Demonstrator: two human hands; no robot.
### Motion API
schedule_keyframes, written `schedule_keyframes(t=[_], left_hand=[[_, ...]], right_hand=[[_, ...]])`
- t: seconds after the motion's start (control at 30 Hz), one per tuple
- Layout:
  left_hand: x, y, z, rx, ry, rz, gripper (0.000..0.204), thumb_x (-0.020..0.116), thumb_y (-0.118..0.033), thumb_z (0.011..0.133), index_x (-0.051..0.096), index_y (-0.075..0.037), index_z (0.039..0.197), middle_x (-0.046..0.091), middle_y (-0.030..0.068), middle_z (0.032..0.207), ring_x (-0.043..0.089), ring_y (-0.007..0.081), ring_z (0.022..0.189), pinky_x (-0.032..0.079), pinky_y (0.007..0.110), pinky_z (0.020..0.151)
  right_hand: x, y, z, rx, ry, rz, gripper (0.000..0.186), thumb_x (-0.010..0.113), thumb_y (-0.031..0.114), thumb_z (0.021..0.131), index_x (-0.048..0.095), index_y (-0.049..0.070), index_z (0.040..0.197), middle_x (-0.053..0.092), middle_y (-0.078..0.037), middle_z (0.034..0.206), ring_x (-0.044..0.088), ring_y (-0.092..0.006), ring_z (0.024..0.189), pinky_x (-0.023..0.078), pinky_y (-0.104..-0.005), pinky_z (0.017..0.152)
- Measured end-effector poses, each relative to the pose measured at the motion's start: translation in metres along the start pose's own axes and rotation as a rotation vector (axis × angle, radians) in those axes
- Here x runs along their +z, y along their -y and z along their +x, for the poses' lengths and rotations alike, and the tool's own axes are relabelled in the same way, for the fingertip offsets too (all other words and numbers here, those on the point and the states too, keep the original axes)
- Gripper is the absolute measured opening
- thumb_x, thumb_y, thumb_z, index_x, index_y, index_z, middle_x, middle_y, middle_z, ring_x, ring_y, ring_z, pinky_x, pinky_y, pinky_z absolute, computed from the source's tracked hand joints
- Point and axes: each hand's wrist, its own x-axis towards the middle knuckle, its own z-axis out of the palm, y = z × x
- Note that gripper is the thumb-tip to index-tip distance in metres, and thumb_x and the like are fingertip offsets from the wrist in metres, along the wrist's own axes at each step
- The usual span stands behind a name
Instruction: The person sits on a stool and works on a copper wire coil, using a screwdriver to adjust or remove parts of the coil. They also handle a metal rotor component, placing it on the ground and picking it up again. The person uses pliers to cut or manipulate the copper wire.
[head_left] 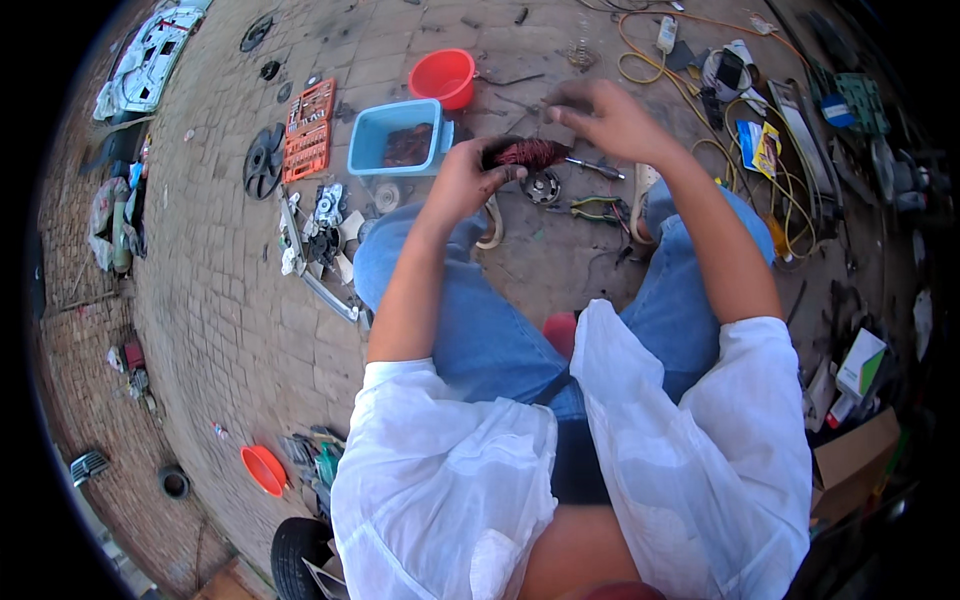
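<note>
My left hand (pixel 468 178) is closed round a bundle of dark red wire (pixel 530 153), which looks like a motor winding. Just right of it, my right hand (pixel 605 118) is raised with its fingers curled toward the thumb. Whether a thin strand is in that pinch is too small to tell. Below the bundle, a screwdriver (pixel 600 169), a round metal part (pixel 541 187) and green-handled pliers (pixel 597 210) lie on the ground between my feet. A light blue plastic basin (pixel 362 143) beside my left hand contains dark reddish pieces.
Behind the basin stands a red bucket (pixel 441 80). An orange socket set (pixel 307 130) and a black fan (pixel 263 161) lie to the left, above loose car parts (pixel 327 235). Yellow hose (pixel 690 90) winds across the right side. A cardboard box (pixel 858 465) sits lower right.
</note>
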Motion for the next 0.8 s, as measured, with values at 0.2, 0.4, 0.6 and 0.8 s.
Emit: schedule_keyframes(t=[0.2,0.4,0.6,0.8], left_hand=[[0.011,-0.005,-0.008,0.113,0.148,-0.259,0.043,0.073,-0.008,0.074,0.060,0.004,0.113,0.066,0.0080,0.095,0.056,0.0099,0.087,0.045,0.027,0.082],[-0.003,-0.007,-0.005,0.057,-0.127,-0.476,0.041,0.073,-0.011,0.077,0.059,0.004,0.112,0.064,0.0079,0.102,0.058,0.0136,0.096,0.045,0.027,0.088],[-0.006,0.011,-0.003,0.065,-0.345,-0.176,0.041,0.072,-0.012,0.078,0.058,0.006,0.111,0.066,0.0134,0.100,0.062,0.0180,0.092,0.048,0.031,0.083],[0.004,0.044,0.002,0.157,-0.343,0.489,0.036,0.067,-0.010,0.075,0.059,-0.001,0.109,0.062,0.0206,0.097,0.059,0.0378,0.088,0.048,0.041,0.076]], right_hand=[[0.019,-0.016,0.012,0.020,0.071,0.115,0.029,0.065,0.022,0.083,0.064,-0.002,0.100,0.068,-0.014,0.089,0.062,-0.0200,0.079,0.048,-0.0336,0.075],[0.051,-0.048,0.011,0.171,0.041,0.446,0.020,0.064,0.012,0.085,0.066,0.000,0.101,0.069,-0.008,0.088,0.060,-0.0139,0.076,0.048,-0.0296,0.073],[0.081,-0.045,0.001,0.075,0.169,0.127,0.021,0.061,0.014,0.085,0.065,0.002,0.101,0.067,-0.012,0.081,0.060,-0.0238,0.069,0.048,-0.0343,0.067],[0.092,-0.037,0.001,-0.179,0.170,-0.060,0.018,0.057,0.014,0.084,0.064,0.002,0.095,0.063,-0.019,0.083,0.061,-0.0361,0.080,0.047,-0.0437,0.070]])
